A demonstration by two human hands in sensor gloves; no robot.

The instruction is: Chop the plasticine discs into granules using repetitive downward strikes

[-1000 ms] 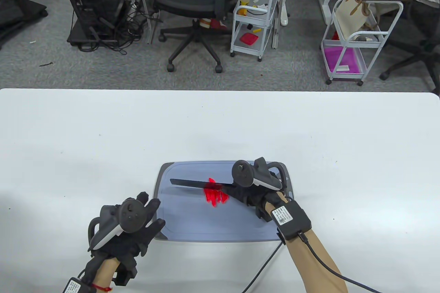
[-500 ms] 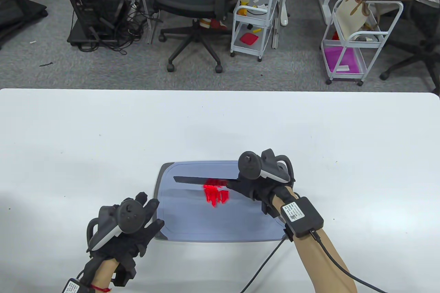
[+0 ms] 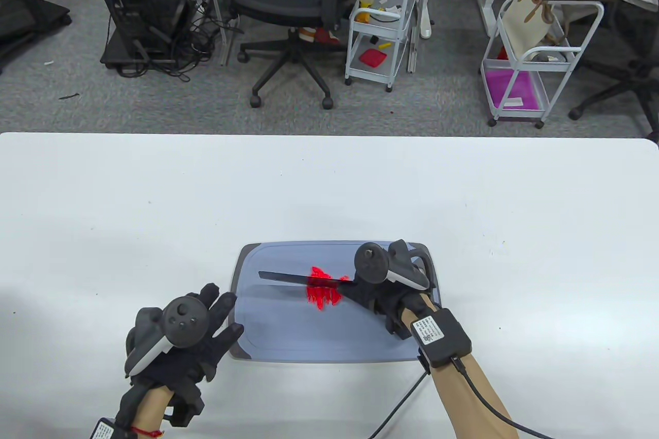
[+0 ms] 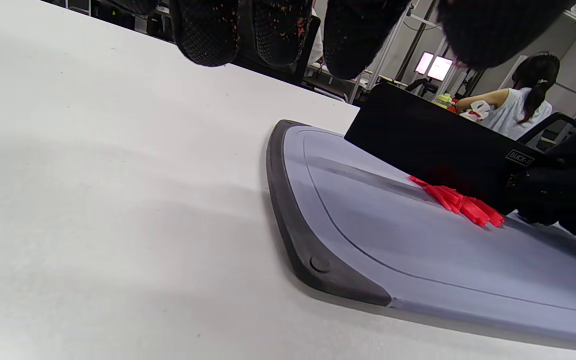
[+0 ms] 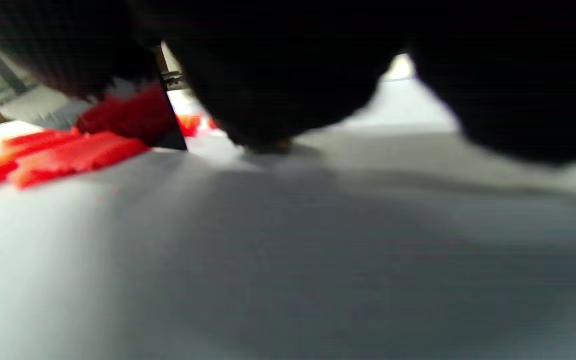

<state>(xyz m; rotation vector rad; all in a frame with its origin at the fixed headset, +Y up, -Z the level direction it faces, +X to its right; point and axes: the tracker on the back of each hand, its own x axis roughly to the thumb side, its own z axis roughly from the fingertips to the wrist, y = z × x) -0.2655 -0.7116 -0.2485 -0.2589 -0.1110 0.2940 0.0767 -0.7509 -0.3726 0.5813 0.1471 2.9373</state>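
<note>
A pile of red plasticine strips (image 3: 323, 291) lies near the middle of a blue-grey cutting board (image 3: 288, 336). My right hand (image 3: 371, 297) grips the handle of a black cleaver (image 3: 291, 279), whose blade lies across the far part of the red pile, pointing left. The left wrist view shows the blade (image 4: 433, 150) standing in the strips (image 4: 460, 200). The right wrist view shows red strips (image 5: 68, 155) beside the blade's corner, blurred. My left hand (image 3: 216, 323) has its fingers spread and rests over the board's near-left corner, holding nothing.
The board lies near the front of a white table (image 3: 128, 212). A black cable (image 3: 396, 403) runs from my right wrist toward the table's front edge. Beyond the table are an office chair (image 3: 293, 6) and two white carts (image 3: 378, 27).
The cleaver rose off the pile half a second ago and has come back down across it. My left hand has shifted slightly left and toward me.
</note>
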